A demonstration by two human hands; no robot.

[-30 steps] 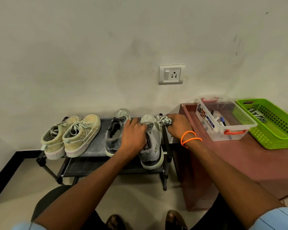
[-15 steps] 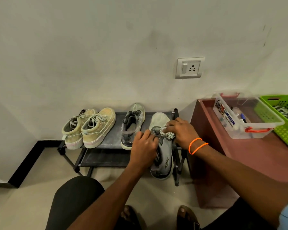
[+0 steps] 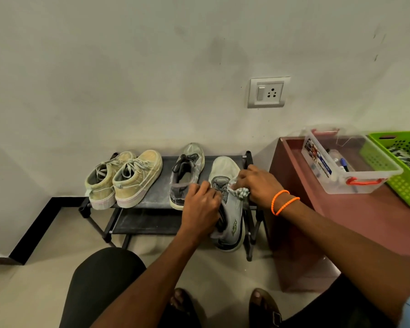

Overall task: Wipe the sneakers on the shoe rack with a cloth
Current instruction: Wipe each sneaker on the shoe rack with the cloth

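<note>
1. the left hand (image 3: 200, 210) reached forward, fingers curled round the collar of the grey sneaker (image 3: 231, 209).
2. the right hand (image 3: 256, 183) pinched the bunched cloth (image 3: 240, 192) against the sneaker's tongue.
3. the sneaker lay at the right end of the shoe rack (image 3: 161, 202), heel overhanging the front edge.

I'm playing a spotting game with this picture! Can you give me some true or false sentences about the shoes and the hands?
1. The left hand holds the grey sneaker. True.
2. The right hand holds a cloth against that sneaker. True.
3. Both beige sneakers lie on the floor. False: they sit on the shoe rack.
4. The green basket is on the shoe rack. False: it stands on the brown table.
5. Orange bands circle the right wrist. True.
</note>
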